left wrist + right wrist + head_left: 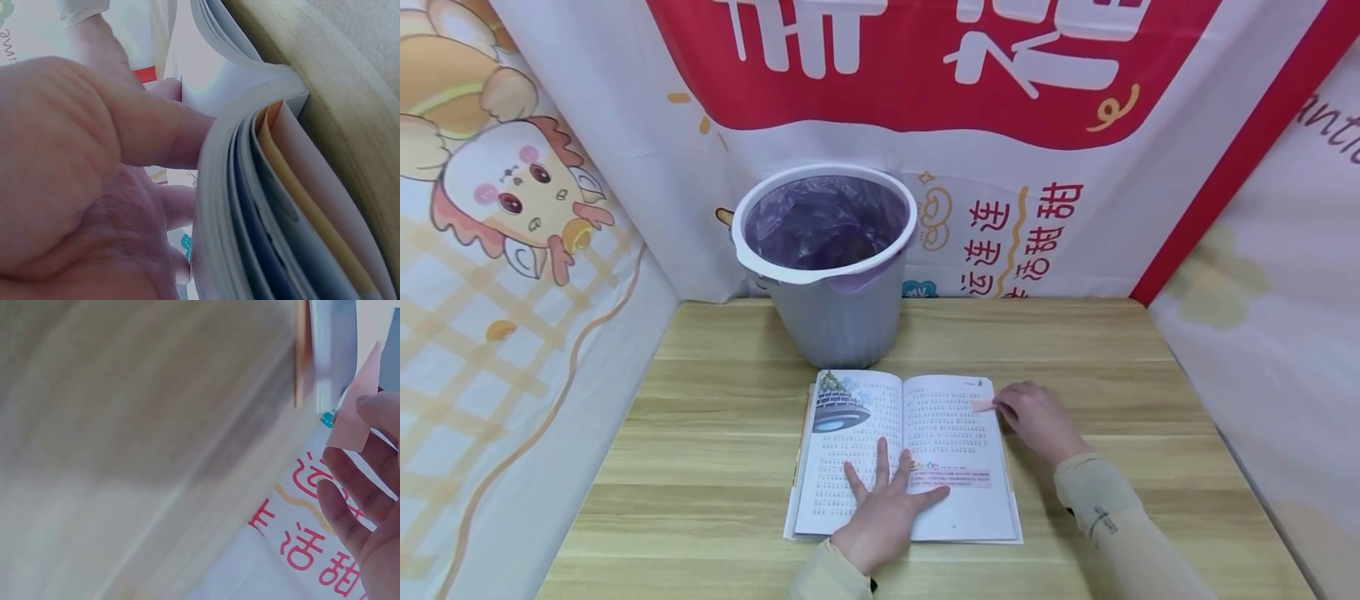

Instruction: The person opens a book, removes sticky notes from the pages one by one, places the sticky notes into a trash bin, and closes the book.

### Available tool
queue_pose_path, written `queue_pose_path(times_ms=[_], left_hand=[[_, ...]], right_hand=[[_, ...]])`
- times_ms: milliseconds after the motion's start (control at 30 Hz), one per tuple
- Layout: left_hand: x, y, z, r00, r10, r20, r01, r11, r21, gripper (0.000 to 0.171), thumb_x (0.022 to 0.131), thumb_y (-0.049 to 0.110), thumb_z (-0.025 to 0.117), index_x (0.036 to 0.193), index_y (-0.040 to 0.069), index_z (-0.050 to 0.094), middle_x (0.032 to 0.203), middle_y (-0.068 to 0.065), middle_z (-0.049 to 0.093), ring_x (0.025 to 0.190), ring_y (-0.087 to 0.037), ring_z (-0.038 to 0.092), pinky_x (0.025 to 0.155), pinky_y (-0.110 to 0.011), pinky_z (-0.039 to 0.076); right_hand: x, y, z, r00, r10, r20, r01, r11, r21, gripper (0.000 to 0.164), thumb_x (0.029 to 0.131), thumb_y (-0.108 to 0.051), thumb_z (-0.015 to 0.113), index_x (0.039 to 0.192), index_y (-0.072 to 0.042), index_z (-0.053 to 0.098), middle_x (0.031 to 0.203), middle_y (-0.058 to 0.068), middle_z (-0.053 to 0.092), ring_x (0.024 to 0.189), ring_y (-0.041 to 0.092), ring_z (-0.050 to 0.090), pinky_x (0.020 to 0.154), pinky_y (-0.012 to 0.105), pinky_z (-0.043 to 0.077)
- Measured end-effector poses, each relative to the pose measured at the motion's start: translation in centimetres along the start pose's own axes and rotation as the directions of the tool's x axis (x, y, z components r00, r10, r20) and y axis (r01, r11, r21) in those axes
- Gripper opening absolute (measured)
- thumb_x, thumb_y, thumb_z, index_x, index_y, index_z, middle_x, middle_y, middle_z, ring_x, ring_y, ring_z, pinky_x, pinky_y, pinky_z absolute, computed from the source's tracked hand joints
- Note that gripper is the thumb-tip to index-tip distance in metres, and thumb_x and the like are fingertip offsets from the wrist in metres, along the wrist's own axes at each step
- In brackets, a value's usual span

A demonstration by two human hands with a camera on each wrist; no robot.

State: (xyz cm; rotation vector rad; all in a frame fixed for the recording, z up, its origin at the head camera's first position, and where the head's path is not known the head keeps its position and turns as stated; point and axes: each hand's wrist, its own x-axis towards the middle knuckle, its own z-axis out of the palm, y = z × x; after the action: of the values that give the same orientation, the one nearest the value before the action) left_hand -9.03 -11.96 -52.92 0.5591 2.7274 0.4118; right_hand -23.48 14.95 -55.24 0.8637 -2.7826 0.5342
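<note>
An open book [951, 521] lies on the wooden table, its left page carrying a picture at the top and its right page a pink-shaded text block. My left hand [883, 512] rests on the lower middle of the book with fingers spread across both pages; the left wrist view shows the thumb [162, 128] over the page edges. At the book's upper right edge, my right hand [1037, 417] pinches a small pink paper slip [982, 406]. In the right wrist view the slip [356, 422] sits between thumb and fingers, with the other fingers loosely bent.
Behind the book stands a grey bin [842, 321] with a white rim and a purple liner bag [827, 221]. The wooden table [700, 467] runs back to a printed cloth [1037, 108], with more printed cloth along both sides.
</note>
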Motion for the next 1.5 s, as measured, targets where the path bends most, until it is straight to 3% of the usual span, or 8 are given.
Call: queue_pose_path(times_ms=[200, 367, 533, 700, 867, 1133, 1333, 1500], left_hand=[[0.1, -0.1, 0.2, 1.0, -0.001, -0.004, 0.001, 1.0, -0.001, 0.097, 0.068, -0.013, 0.069, 0.14, 0.049, 0.051, 0.157, -0.027, 0.025, 0.142, -0.056, -0.006, 0.088, -0.088, -0.004], [0.0, -0.2, 0.3, 1.0, -0.002, -0.001, 0.002, 1.0, 0.003, 0.097, 0.068, -0.013, 0.069, 0.14, 0.049, 0.052, 0.157, -0.026, 0.026, 0.142, -0.056, -0.007, 0.088, -0.088, -0.004], [-0.1, -0.2, 0.4, 1.0, -0.005, 0.001, 0.005, 1.0, 0.013, 0.097, 0.068, -0.012, 0.07, 0.139, 0.05, 0.051, 0.157, -0.026, 0.026, 0.143, -0.056, -0.006, 0.088, -0.089, -0.003], [-0.2, -0.2, 0.4, 1.0, -0.005, -0.002, 0.005, 1.0, 0.01, 0.095, 0.068, -0.011, 0.071, 0.139, 0.05, 0.052, 0.157, -0.026, 0.027, 0.142, -0.056, -0.006, 0.088, -0.089, -0.002], [-0.3, -0.2, 0.4, 1.0, -0.006, -0.005, 0.006, 1.0, 0.011, 0.093, 0.069, -0.01, 0.071, 0.139, 0.05, 0.053, 0.156, -0.026, 0.027, 0.143, -0.056, -0.005, 0.088, -0.089, -0.001], [-0.2, -0.3, 0.5, 1.0, -0.007, 0.002, 0.007, 1.0, 0.005, 0.094, 0.07, -0.01, 0.071, 0.139, 0.05, 0.052, 0.157, -0.026, 0.027, 0.143, -0.055, -0.006, 0.088, -0.089, -0.002], [-0.1, -0.4, 0.5, 1.0, -0.009, 0.009, 0.009, 1.0, 0.004, 0.095, 0.068, -0.008, 0.075, 0.14, 0.051, 0.051, 0.157, -0.025, 0.027, 0.143, -0.056, -0.005, 0.087, -0.09, 0.0], [-0.2, -0.3, 0.5, 1.0, -0.015, 0.013, 0.015, 1.0, 0.007, 0.097, 0.067, -0.007, 0.075, 0.14, 0.052, 0.05, 0.158, -0.024, 0.026, 0.143, -0.055, -0.006, 0.087, -0.09, -0.001]], right_hand=[[0.7, -0.2, -1.3, 0.999, -0.024, -0.021, 0.025, 0.999, 0.025, 0.013, 0.081, 0.003, 0.078, 0.092, -0.004, 0.077, 0.088, 0.008, 0.075, 0.081, 0.026, 0.072, 0.074, 0.04, 0.059], [1.3, -0.3, -2.6, 1.0, -0.004, -0.019, 0.004, 1.0, -0.014, 0.014, 0.082, 0.002, 0.077, 0.094, -0.003, 0.078, 0.088, 0.011, 0.075, 0.079, 0.028, 0.073, 0.071, 0.041, 0.059], [2.9, -0.7, -5.1, 0.999, -0.006, -0.04, 0.005, 0.999, -0.036, 0.013, 0.086, 0.002, 0.072, 0.098, 0.0, 0.076, 0.091, 0.014, 0.075, 0.081, 0.031, 0.072, 0.073, 0.045, 0.058], [5.7, -1.8, -8.6, 0.991, -0.057, -0.119, 0.051, 0.998, -0.046, 0.016, 0.085, 0.003, 0.071, 0.101, 0.001, 0.075, 0.094, 0.015, 0.074, 0.084, 0.032, 0.071, 0.075, 0.047, 0.057], [9.2, -3.5, -12.5, 0.961, -0.146, -0.237, 0.127, 0.988, -0.093, 0.014, 0.084, 0.002, 0.074, 0.098, -0.001, 0.076, 0.089, 0.013, 0.074, 0.076, 0.029, 0.071, 0.068, 0.043, 0.058], [14.7, -8.5, -18.1, 0.946, -0.158, -0.281, 0.131, 0.985, -0.113, 0.019, 0.087, -0.014, 0.077, 0.105, -0.006, 0.076, 0.092, 0.009, 0.073, 0.076, 0.024, 0.067, 0.069, 0.039, 0.057], [18.6, -11.9, -19.8, 0.92, -0.24, -0.312, 0.21, 0.969, -0.127, 0.017, 0.088, -0.016, 0.075, 0.103, -0.007, 0.075, 0.089, 0.008, 0.067, 0.083, 0.022, 0.065, 0.071, 0.038, 0.057], [21.5, -13.5, -19.5, 0.933, -0.254, -0.256, 0.226, 0.965, -0.132, 0.019, 0.091, -0.018, 0.072, 0.107, -0.008, 0.075, 0.096, 0.008, 0.066, 0.086, 0.021, 0.062, 0.075, 0.037, 0.057]])
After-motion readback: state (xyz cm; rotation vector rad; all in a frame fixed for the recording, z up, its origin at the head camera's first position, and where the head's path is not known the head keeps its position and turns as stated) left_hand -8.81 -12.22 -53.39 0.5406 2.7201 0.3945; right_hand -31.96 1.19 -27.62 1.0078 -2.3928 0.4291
